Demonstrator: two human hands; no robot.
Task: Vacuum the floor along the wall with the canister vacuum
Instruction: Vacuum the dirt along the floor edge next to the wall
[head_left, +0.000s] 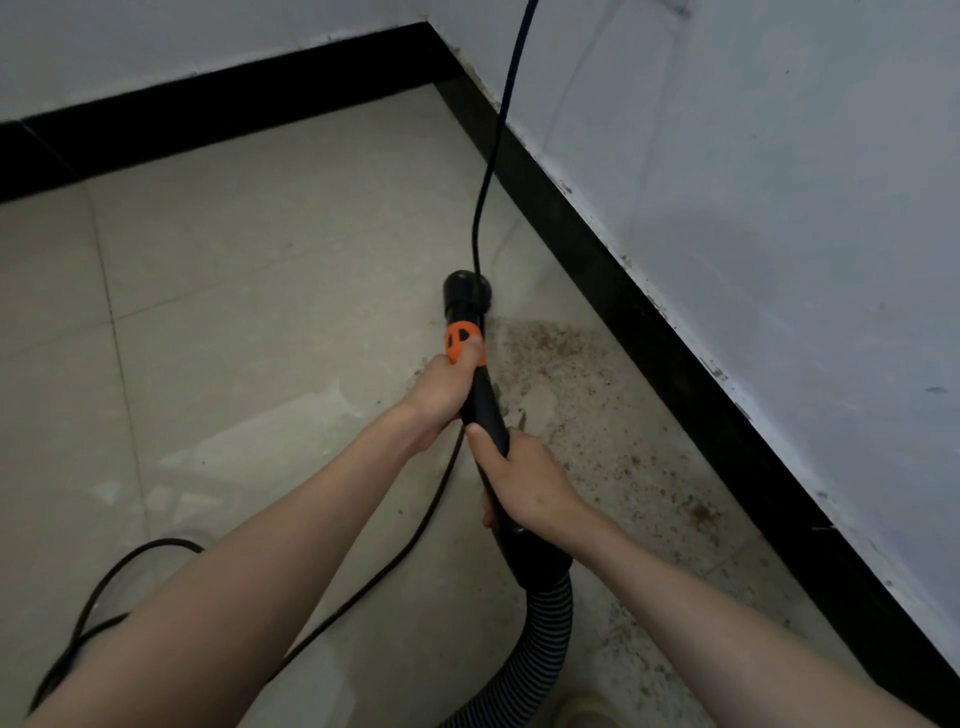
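Underfoot, the tiled floor (249, 291) meets a black skirting (649, 322) below the pale wall (779, 182), and a band of brown dirt (582, 395) lies along the skirting on the right, running back toward the person. A ribbed hose (540, 639) curves up from the bottom edge into the black wand (488, 410); the canister itself is out of view. The hose looks soft and springy, likely to drag and tug sideways, while the wand looks stiff and light enough to steer. A thin cord (493, 156) hangs from above, crosses in front of the nozzle and trails over the floor on the left, so it may snag.

The right hand (524, 483) is wrapped round the wand's lower end near the hose cuff. The left hand (441, 389) grips higher, thumb on the orange collar (460, 340). That split hold suits pushing and aiming. The nozzle (466, 291) sits on the floor just beyond the dirt's far edge, near the skirting.
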